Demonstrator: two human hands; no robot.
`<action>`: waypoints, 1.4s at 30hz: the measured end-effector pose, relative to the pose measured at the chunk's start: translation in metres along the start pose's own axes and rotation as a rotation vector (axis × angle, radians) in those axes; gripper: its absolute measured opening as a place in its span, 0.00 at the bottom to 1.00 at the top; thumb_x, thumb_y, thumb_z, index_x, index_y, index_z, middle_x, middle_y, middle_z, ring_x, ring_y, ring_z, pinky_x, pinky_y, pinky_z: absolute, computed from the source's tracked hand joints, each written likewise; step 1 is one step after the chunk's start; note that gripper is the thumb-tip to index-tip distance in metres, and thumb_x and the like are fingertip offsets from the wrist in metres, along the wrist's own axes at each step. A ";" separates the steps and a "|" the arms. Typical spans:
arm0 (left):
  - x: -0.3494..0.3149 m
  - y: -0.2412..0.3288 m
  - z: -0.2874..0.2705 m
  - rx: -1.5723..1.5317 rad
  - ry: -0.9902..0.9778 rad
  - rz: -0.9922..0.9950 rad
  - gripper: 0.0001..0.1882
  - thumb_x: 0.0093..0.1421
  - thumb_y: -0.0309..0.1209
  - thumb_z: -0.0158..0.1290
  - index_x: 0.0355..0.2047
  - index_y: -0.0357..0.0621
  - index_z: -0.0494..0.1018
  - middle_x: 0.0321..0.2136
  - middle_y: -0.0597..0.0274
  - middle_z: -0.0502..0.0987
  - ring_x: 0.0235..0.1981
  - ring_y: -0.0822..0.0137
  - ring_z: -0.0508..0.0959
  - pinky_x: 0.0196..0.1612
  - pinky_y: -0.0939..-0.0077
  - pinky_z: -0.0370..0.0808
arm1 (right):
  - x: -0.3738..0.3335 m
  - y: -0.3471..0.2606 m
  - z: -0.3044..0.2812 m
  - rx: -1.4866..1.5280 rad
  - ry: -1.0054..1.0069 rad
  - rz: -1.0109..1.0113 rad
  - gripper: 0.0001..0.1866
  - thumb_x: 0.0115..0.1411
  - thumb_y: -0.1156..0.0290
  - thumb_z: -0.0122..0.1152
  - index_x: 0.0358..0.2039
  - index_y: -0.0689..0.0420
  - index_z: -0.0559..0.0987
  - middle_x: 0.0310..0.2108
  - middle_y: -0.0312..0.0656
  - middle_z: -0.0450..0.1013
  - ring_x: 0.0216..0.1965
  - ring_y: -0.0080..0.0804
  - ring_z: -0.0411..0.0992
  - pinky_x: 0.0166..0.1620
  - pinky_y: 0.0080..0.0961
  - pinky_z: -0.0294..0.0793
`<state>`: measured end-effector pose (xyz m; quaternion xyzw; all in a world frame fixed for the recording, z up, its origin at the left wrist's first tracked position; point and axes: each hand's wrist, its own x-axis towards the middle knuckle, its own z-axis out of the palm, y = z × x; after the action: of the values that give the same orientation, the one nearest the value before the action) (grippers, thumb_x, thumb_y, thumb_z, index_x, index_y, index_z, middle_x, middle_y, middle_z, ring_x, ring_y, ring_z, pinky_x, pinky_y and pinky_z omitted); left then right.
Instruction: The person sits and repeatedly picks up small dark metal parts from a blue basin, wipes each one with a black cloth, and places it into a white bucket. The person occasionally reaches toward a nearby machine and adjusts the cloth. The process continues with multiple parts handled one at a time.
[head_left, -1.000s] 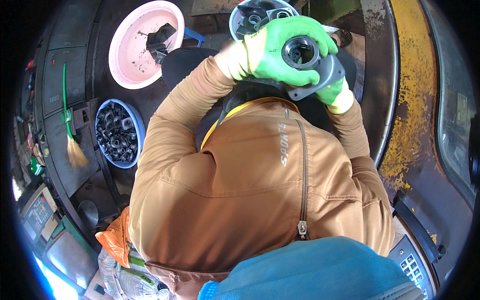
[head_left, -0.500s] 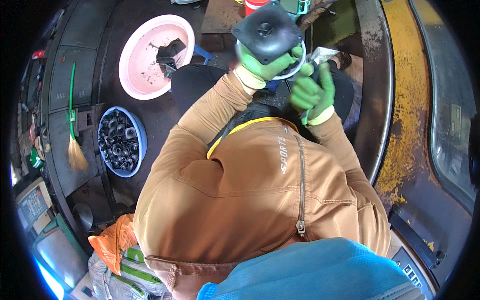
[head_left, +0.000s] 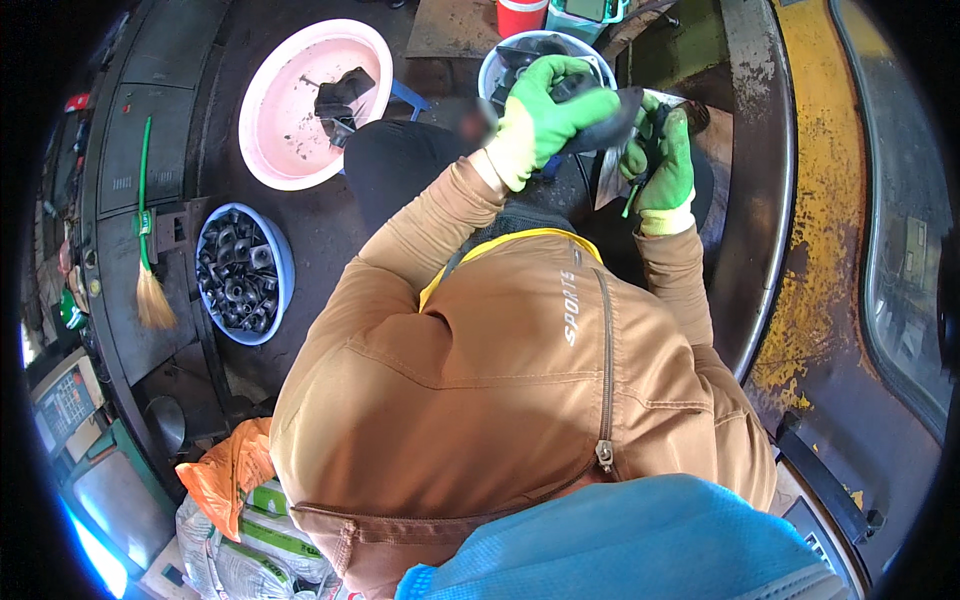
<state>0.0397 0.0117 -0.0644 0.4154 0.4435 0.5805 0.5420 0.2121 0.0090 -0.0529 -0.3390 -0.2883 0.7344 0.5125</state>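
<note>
The person sat bent forward in a tan zip jacket [head_left: 500, 400], both hands in green gloves raised out in front. The left hand [head_left: 545, 115] had its grip clenched over the top of a dark metal part [head_left: 600, 115], the fingers wrapped down across it, holding it up in the air just in front of a pale blue basin [head_left: 495, 70]. The right hand [head_left: 665, 160] sat just beside that part, a little lower, with its grip closed on something small and dark; what exactly it was cannot be told, since the glove covered most of it. A thin grey metal piece [head_left: 612, 175] showed between the two hands, touching or nearly touching the part's lower edge.

The pale blue basin held more dark parts, mostly hidden by the left hand. To the person's left, a pink basin [head_left: 290, 150] on the dark floor held one or two black parts [head_left: 340, 95]. Nearer, a blue basin [head_left: 283, 270] was filled with many small dark ring-shaped parts. A small broom with a green handle [head_left: 146, 220] lay on the dark grey ledge beyond it. An orange bag [head_left: 225, 475] lay at the lower left, and a red tub [head_left: 520, 15] stood at the top edge.
</note>
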 end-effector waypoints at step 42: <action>0.013 0.000 -0.020 0.697 -0.040 0.838 0.28 0.39 0.39 0.70 0.41 0.45 0.75 0.49 0.58 0.74 0.53 0.54 0.70 0.56 0.59 0.65 | -0.010 0.040 0.020 -0.155 0.123 -0.199 0.20 0.57 0.73 0.63 0.50 0.59 0.71 0.26 0.31 0.71 0.17 0.14 0.63 0.20 0.13 0.61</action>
<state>0.0199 0.0231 -0.0691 0.7226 0.3958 0.5573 0.1030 0.1765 -0.0144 -0.0693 -0.3917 -0.3444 0.6334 0.5717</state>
